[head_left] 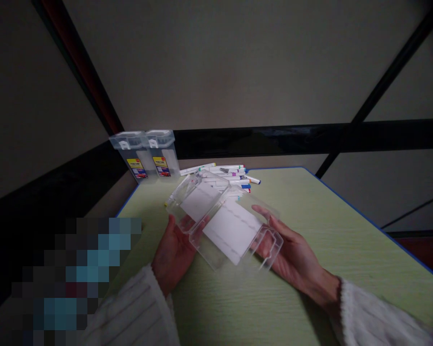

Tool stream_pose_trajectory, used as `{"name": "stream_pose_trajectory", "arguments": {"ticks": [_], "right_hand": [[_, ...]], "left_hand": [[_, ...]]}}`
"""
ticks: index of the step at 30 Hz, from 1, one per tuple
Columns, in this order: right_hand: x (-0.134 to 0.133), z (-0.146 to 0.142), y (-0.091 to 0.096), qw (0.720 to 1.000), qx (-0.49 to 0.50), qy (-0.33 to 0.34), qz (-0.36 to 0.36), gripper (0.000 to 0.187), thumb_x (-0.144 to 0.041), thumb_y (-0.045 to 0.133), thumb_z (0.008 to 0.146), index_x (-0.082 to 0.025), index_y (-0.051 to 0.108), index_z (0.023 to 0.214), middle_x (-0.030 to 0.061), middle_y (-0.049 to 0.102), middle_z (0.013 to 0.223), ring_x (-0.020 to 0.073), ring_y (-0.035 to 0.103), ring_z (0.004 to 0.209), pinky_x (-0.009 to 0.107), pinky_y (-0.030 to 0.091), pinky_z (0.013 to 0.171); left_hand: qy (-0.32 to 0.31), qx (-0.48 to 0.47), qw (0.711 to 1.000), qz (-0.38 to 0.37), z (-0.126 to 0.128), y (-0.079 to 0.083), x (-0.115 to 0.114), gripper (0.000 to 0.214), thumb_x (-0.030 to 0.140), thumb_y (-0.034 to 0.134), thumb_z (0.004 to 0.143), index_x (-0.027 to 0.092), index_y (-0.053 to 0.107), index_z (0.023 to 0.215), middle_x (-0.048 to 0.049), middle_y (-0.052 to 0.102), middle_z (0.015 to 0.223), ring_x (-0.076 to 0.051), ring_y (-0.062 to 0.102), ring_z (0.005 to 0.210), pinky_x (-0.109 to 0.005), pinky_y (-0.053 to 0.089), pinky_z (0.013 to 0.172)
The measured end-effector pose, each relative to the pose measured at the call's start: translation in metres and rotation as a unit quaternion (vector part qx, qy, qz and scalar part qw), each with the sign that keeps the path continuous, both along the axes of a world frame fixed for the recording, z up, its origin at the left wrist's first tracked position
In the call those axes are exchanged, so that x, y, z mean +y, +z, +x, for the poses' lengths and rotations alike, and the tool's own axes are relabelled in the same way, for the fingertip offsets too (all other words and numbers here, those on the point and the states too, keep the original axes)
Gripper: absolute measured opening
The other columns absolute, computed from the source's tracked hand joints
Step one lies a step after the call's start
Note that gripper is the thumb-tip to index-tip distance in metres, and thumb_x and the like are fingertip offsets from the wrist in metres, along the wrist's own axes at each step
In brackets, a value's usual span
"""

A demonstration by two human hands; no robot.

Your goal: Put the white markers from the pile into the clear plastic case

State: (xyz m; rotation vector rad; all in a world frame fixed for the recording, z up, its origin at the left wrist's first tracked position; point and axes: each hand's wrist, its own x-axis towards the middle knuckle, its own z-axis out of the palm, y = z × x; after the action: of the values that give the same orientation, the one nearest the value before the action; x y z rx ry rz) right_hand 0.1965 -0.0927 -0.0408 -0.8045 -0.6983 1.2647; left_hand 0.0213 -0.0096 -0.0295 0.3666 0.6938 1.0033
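Note:
Between my two hands is a clear plastic marker box [234, 230], tilted above the table with its hinged lid swung open. White panels, perhaps labels seen from behind, show through the clear plastic. My left hand [176, 252] grips it near the hinge, some fingers showing dimly through the plastic. On the other side, my right hand [288, 250] holds the right end, thumb along the upper edge and fingers underneath. Behind the box lies a loose pile of white markers [234, 175] with coloured ends, partly hidden by the lid.
Two closed clear boxes with yellow labels, a left box [137, 161] and a right box [164, 158], stand at the far left of the pale green table [328, 230]. Blue edging runs round the table. A wall [238, 72] rises behind it. The lower left is pixelated.

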Motion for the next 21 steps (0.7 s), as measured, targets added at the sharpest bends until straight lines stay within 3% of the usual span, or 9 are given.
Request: {"name": "stream_pose_trajectory", "arguments": {"ticks": [3, 8, 11, 15, 18, 21], "right_hand": [[0.003, 0.001, -0.002, 0.999, 0.024, -0.016, -0.013, 0.019, -0.038, 0.045, 0.082, -0.026, 0.052, 0.095, 0.0038, 0.064, 0.095, 0.0216, 0.060, 0.088, 0.046, 0.049, 0.072], [0.009, 0.011, -0.005, 0.995, 0.053, -0.053, -0.067, 0.016, -0.037, 0.047, 0.082, -0.025, 0.050, 0.091, 0.0032, 0.065, 0.086, 0.0176, 0.063, 0.075, 0.034, 0.052, 0.065], [0.011, 0.024, -0.003, 0.992, 0.041, -0.035, -0.114, 0.012, -0.029, 0.048, 0.082, -0.023, 0.050, 0.092, 0.0022, 0.064, 0.079, 0.0136, 0.063, 0.067, 0.025, 0.052, 0.060], [0.012, 0.042, 0.003, 0.990, 0.024, -0.034, -0.134, 0.010, -0.023, 0.047, 0.082, -0.022, 0.051, 0.091, 0.0007, 0.063, 0.074, 0.0124, 0.063, 0.063, 0.024, 0.053, 0.059], [0.011, 0.053, 0.006, 0.987, 0.002, -0.034, -0.156, 0.011, -0.023, 0.047, 0.082, -0.022, 0.053, 0.091, -0.0004, 0.063, 0.070, 0.0094, 0.060, 0.052, 0.020, 0.052, 0.052], [0.008, 0.060, 0.009, 0.984, -0.016, -0.034, -0.176, 0.012, -0.023, 0.050, 0.080, -0.021, 0.054, 0.091, -0.0010, 0.063, 0.069, 0.0081, 0.058, 0.048, 0.017, 0.050, 0.045]], "left_hand": [[-0.016, -0.026, 0.999, 0.013, -0.001, 0.000, 0.000, 0.041, 0.037, 0.031, 0.086, 0.010, 0.052, 0.109, -0.0105, 0.065, 0.094, -0.018, 0.062, 0.086, -0.026, 0.051, 0.071], [-0.097, -0.062, 0.993, 0.019, -0.006, -0.002, 0.002, 0.052, 0.049, 0.027, 0.084, 0.010, 0.055, 0.103, -0.0117, 0.064, 0.098, -0.021, 0.057, 0.097, -0.031, 0.047, 0.080], [-0.165, -0.113, 0.979, 0.048, -0.010, -0.006, 0.006, 0.061, 0.060, 0.023, 0.079, 0.015, 0.051, 0.110, -0.0088, 0.059, 0.111, -0.024, 0.047, 0.111, -0.037, 0.038, 0.091], [-0.239, -0.141, 0.959, 0.048, -0.013, -0.008, 0.009, 0.066, 0.067, 0.023, 0.074, 0.020, 0.048, 0.113, -0.0067, 0.053, 0.119, -0.026, 0.039, 0.119, -0.042, 0.027, 0.098], [-0.263, -0.153, 0.952, 0.033, -0.013, -0.005, 0.008, 0.066, 0.069, 0.027, 0.071, 0.021, 0.050, 0.110, -0.0068, 0.055, 0.117, -0.028, 0.040, 0.117, -0.046, 0.026, 0.097], [-0.247, -0.160, 0.956, 0.014, -0.014, 0.001, 0.006, 0.065, 0.067, 0.030, 0.072, 0.021, 0.048, 0.113, -0.0052, 0.058, 0.112, -0.027, 0.045, 0.113, -0.047, 0.030, 0.093]]}}
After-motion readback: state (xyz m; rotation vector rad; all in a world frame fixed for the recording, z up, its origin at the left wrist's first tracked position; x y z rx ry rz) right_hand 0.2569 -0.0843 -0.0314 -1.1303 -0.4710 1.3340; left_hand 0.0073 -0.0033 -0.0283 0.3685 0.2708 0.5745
